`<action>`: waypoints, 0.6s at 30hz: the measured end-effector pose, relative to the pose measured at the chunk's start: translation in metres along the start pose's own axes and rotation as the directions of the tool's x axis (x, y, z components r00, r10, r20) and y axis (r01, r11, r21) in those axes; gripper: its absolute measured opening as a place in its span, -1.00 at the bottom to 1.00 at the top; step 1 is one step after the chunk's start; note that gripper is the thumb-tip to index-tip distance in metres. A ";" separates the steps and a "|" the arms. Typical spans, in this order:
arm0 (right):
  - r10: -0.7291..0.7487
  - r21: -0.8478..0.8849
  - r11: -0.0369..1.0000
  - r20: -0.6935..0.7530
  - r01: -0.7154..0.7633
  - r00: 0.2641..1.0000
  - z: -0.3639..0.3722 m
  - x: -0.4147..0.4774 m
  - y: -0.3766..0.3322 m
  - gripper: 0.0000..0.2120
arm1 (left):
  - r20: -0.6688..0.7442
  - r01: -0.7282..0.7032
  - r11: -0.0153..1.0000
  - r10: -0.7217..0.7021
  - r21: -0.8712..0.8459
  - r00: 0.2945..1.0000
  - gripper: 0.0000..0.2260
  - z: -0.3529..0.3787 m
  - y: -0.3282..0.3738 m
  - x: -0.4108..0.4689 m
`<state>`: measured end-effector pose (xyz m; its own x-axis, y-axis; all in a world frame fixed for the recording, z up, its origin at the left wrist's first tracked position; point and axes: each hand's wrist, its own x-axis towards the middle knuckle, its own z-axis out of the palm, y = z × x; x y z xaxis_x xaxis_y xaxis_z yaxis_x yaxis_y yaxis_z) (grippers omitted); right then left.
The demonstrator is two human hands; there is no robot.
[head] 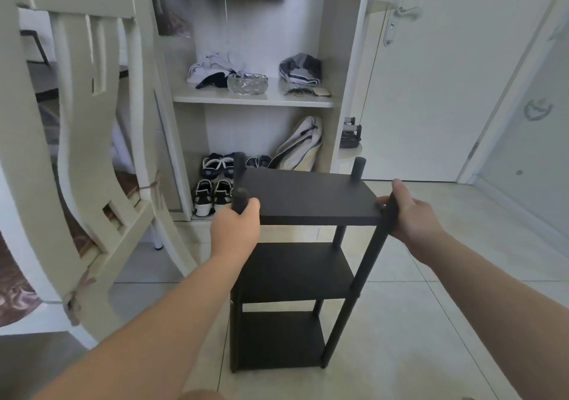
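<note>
On the floor [446, 307], just in front of the open cupboard [255, 99], a black rack [308, 196] with three boards is held by its two near posts. The left grip [235, 225] is curled tight round the top of the left post [240, 201]. The right grip [411, 214] is closed round the right post [369, 270], just beside the top board. One post is taken on each side, most likely so that the rack is kept level and is not tipped when it is moved. The posts are held high up, where they can be reached without bending low. The rack is made of thin boards and thin posts, so it should be light and easy to shift. Whether its feet are on the floor or lifted a little cannot be told. Shoes [212, 196] are lined up in the bottom of the cupboard, right behind the rack, so it may be meant for them, but that is only a guess. A chair [83, 140] is close by on the left, so care is needed there, or the rack may be bumped against it.
</note>
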<state>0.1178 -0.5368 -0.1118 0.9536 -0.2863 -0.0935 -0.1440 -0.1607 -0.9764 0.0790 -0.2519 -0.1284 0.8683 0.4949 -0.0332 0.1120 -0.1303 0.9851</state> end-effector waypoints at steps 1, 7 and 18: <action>0.011 -0.001 1.000 0.013 -0.011 1.000 0.001 0.005 0.000 -0.42 | -0.010 -0.015 1.000 0.015 0.026 1.000 -0.72 0.001 0.005 0.003; 0.038 -0.150 0.988 0.025 -0.034 0.999 -0.017 0.023 0.019 -0.50 | 0.007 -0.178 0.953 0.182 0.244 0.983 -0.74 0.030 0.040 0.014; 0.024 -0.449 0.894 0.057 0.004 0.998 -0.074 0.018 0.116 -0.54 | 0.240 -0.398 0.790 0.321 0.465 0.916 -0.69 0.160 0.041 -0.008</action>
<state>0.0986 -0.6309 -0.2126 0.9633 -0.2359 -0.1281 -0.2438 -0.5688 -0.7855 0.1542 -0.3988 -0.1143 0.9475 0.2056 0.2449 -0.0325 -0.6999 0.7135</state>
